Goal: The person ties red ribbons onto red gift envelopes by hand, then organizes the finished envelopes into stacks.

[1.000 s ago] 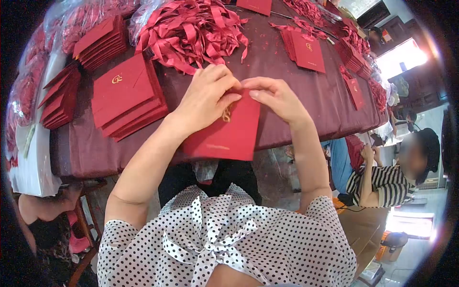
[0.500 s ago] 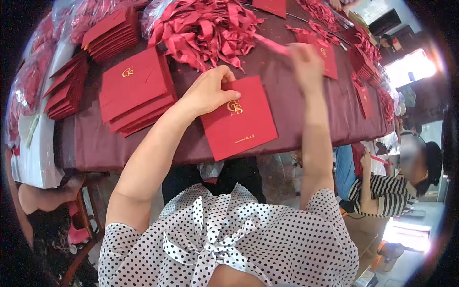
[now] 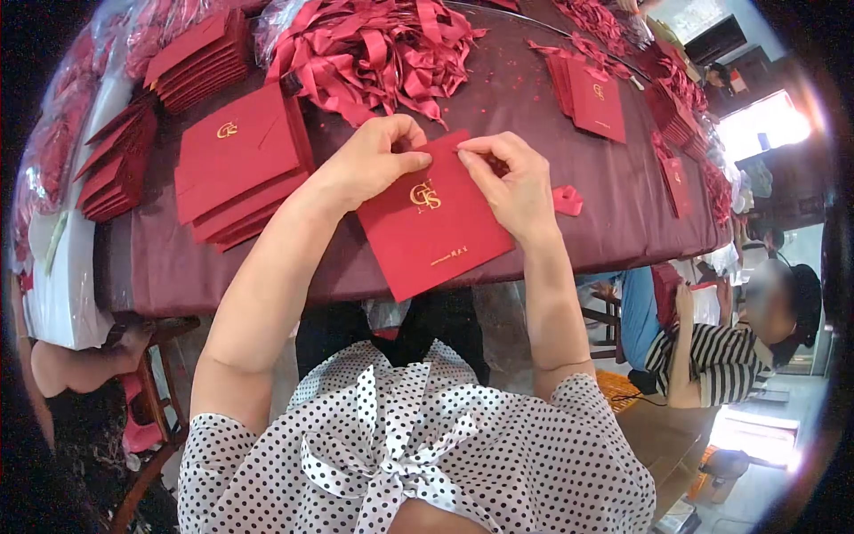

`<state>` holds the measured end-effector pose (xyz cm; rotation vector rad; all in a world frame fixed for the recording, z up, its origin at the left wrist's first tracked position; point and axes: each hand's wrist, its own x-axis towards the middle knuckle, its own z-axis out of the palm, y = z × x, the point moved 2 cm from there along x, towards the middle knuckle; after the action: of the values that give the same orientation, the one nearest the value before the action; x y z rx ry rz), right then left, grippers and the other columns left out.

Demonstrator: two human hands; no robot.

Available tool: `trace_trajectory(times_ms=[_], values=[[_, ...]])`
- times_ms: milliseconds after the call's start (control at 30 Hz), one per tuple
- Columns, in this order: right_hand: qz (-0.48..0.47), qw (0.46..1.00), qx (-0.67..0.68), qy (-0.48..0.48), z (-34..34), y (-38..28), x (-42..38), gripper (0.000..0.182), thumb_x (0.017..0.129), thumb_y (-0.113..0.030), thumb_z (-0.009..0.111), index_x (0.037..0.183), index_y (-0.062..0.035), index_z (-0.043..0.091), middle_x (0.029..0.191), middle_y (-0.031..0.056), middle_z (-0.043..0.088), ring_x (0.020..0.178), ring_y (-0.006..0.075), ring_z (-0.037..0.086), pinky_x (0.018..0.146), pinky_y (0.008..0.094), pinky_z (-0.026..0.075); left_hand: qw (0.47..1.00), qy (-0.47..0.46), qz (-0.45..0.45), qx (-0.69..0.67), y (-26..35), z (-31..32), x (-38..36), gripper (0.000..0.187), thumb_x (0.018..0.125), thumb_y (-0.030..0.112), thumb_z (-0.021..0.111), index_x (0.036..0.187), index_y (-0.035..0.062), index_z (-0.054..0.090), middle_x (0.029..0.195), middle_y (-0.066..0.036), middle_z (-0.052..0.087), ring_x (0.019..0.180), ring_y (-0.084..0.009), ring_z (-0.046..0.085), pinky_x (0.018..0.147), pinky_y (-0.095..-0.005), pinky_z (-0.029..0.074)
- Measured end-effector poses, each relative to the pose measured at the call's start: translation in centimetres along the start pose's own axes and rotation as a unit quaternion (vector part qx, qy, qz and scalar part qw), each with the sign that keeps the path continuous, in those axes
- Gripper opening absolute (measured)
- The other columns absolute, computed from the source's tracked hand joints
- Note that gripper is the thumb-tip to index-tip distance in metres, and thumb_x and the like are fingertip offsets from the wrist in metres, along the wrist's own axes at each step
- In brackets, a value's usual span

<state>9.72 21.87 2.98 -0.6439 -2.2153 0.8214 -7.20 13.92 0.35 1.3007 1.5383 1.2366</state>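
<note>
A flat red paper folder (image 3: 445,222) with gold lettering lies tilted near the table's front edge. At its top edge, my left hand (image 3: 382,156) is closed, thumb on the front face and fingers behind. My right hand (image 3: 514,182) pinches at the top right corner, thumb and forefinger together. A pink-red ribbon (image 3: 567,200) shows beyond the right hand and seems to run from it; the part in the fingers is hidden. Left of my left hand sits a stack of similar red folders (image 3: 236,156). A heap of loose red ribbons (image 3: 378,58) lies just past the hands.
More red folders stand in bundles at the far left (image 3: 200,58) and right (image 3: 598,102). A dark red cloth (image 3: 614,205) covers the table. Plastic-wrapped red goods (image 3: 58,147) line the left edge. A person in a striped top (image 3: 712,360) sits at the right.
My right hand has come left and toward me from beside the ribbon heap to the folder's top corner, bringing the ribbon. My left hand keeps its hold; the view has shifted slightly.
</note>
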Motion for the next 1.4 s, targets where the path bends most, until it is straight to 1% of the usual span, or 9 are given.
trace_trajectory(times_ms=[100,267,500,700,867,1100,1167,1233,1400], values=[[-0.051,0.997,-0.061,0.019,0.2,-0.8,0.0,0.007,0.075,-0.006,0.065,0.082,-0.0051,0.064,0.075,0.0096,0.059,0.072,0.0257,0.059,0.063,0.0335,0.047,0.986,-0.047,-0.011,-0.159,-0.1,0.1,0.3,0.013,0.075,0.002,0.067,0.084,0.0028,0.058,0.072,0.005,0.049,0.066,-0.0050,0.046,0.061,-0.0210,0.038],[-0.194,0.967,-0.162,0.038,-0.1,-2.0,0.0,0.007,0.074,-0.005,0.064,0.079,-0.0051,0.060,0.075,0.0086,0.056,0.073,0.0280,0.054,0.065,0.0370,0.045,0.970,-0.055,-0.052,-0.232,0.2,0.3,0.0,0.012,0.076,0.004,0.067,0.084,0.0047,0.057,0.072,0.006,0.050,0.068,-0.0049,0.048,0.061,-0.0198,0.039],[-0.228,0.958,-0.172,0.023,0.3,-2.1,-0.2,0.006,0.074,-0.006,0.064,0.079,-0.0054,0.060,0.076,0.0087,0.056,0.072,0.0281,0.054,0.066,0.0373,0.045,0.974,-0.048,-0.073,-0.210,0.2,0.5,-0.1,0.013,0.080,0.007,0.065,0.089,0.0032,0.056,0.081,0.002,0.057,0.073,-0.0062,0.052,0.068,-0.0203,0.043],[-0.072,0.992,-0.103,0.020,0.4,-1.8,-0.1,0.007,0.073,-0.006,0.064,0.077,-0.0054,0.058,0.076,0.0091,0.057,0.072,0.0286,0.055,0.066,0.0385,0.045,0.984,-0.056,-0.038,-0.164,0.0,0.7,0.0,0.011,0.080,0.006,0.065,0.086,0.0030,0.056,0.078,0.004,0.054,0.072,-0.0047,0.049,0.066,-0.0193,0.040],[-0.262,0.936,-0.235,0.021,1.0,-2.8,-0.3,0.006,0.075,-0.006,0.062,0.077,-0.0046,0.057,0.072,0.0102,0.055,0.070,0.0286,0.055,0.063,0.0391,0.044,0.987,-0.041,-0.028,-0.152,0.2,0.7,-0.1,0.010,0.081,0.005,0.064,0.085,0.0026,0.055,0.078,0.004,0.054,0.072,-0.0046,0.049,0.066,-0.0188,0.040],[-0.113,0.984,-0.135,0.032,0.4,-1.3,0.4,0.006,0.075,-0.007,0.062,0.077,-0.0039,0.057,0.072,0.0115,0.056,0.071,0.0307,0.056,0.063,0.0410,0.045,0.989,-0.036,-0.047,-0.135,0.2,0.8,-0.1,0.010,0.081,0.004,0.063,0.086,0.0026,0.055,0.079,0.004,0.053,0.073,-0.0046,0.048,0.066,-0.0191,0.040],[-0.138,0.979,-0.147,0.025,0.4,-0.9,0.3,0.006,0.075,-0.007,0.062,0.078,-0.0042,0.057,0.074,0.0102,0.055,0.072,0.0292,0.055,0.065,0.0396,0.044,0.987,-0.037,-0.048,-0.150,0.1,0.8,-0.1,0.011,0.081,0.004,0.064,0.087,0.0027,0.055,0.080,0.004,0.053,0.074,-0.0045,0.048,0.066,-0.0190,0.040],[-0.253,0.942,-0.218,0.039,0.6,-1.4,-0.1,0.007,0.076,-0.007,0.062,0.080,-0.0049,0.057,0.078,0.0089,0.054,0.075,0.0274,0.053,0.068,0.0377,0.044,0.984,-0.040,-0.051,-0.165,0.0,0.8,0.0,0.012,0.081,0.004,0.064,0.088,0.0029,0.055,0.081,0.004,0.053,0.074,-0.0044,0.048,0.067,-0.0189,0.040],[-0.245,0.946,-0.209,0.033,0.6,-1.7,-0.2,0.008,0.075,-0.004,0.063,0.081,-0.0044,0.058,0.078,0.0088,0.055,0.074,0.0267,0.053,0.067,0.0359,0.044,0.967,-0.055,-0.026,-0.248,0.9,0.9,-0.3,0.014,0.079,0.002,0.064,0.089,0.0039,0.053,0.082,0.005,0.052,0.075,-0.0044,0.048,0.068,-0.0184,0.039]])
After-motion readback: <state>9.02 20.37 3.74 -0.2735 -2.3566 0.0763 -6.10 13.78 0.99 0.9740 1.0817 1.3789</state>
